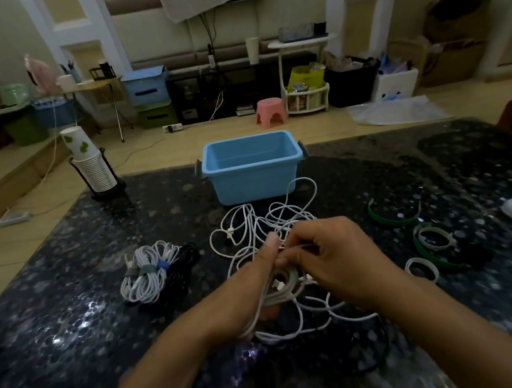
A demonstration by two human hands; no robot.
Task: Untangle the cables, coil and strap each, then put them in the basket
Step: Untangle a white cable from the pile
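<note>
The left hand [265, 262] grips a half-made white coil [283, 287] while the right hand [336, 258] pinches its loose cable, so coiling continues; next comes a strap [394, 217].

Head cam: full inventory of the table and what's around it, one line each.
basket: 1, light blue, far centre of table, looks empty
loose cable tangle: white, several cables (count unclear), table centre, in front of basket and in both hands
strapped coils: at least 2 white, plus a black one beside them, table left
straps: about 4 loops, green and white, table right
cup stack in holder: 1, white, far left table edge
table: 1, dark speckled
stool: 1, pink, on floor beyond table
storage boxes: blue over green, against back wall
left hand: holding a gathered white coil
right hand: pinching white cable at the tangle
</note>
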